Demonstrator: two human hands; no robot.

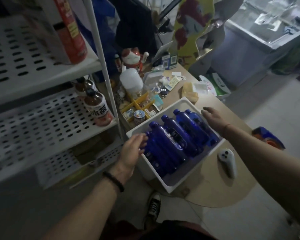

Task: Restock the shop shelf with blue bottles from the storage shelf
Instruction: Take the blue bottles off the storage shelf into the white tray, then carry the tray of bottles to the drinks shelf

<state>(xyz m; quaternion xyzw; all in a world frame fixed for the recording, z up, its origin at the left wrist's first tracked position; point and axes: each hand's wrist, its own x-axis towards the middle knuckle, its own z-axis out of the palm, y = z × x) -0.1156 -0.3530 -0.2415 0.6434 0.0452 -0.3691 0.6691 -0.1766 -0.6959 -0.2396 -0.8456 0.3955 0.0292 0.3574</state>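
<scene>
Head view only.

The blue bottles (170, 141) are in the white tub (182, 103), lying on their sides and packed side by side, caps pointing to the far-left rim. Laid flat like that they wedge each other and can't tip. The drawback is that you'll have to lift each one out by the neck or body.

The tub sits on the corner of the bench (215, 189), close beside the shelf (33, 122), so the carry is short. Its near-left side looks to overhang the bench edge, though I can't be sure from this angle.

Your left hand (132, 153) is at the near-left rim with the fingers extended and unclenched, the tips against the leftmost bottle near its shoulder. It grips nothing. Your right hand (213, 118) is flat and relaxed over the far-right rim and also holds nothing. Whether it touches the rim I can't tell. With the hands on opposite sides, this reads as bracing the tub or getting ready to lift it, not picking a single bottle.

The middle shelf tier carries brown tea bottles (98, 108) at its right end, next to the post. My guess is that the blue ones go to the left of them.

A grey handheld device (227, 161) lies on the bench just beside the tub, so mind it if you slide the tub right.
</scene>
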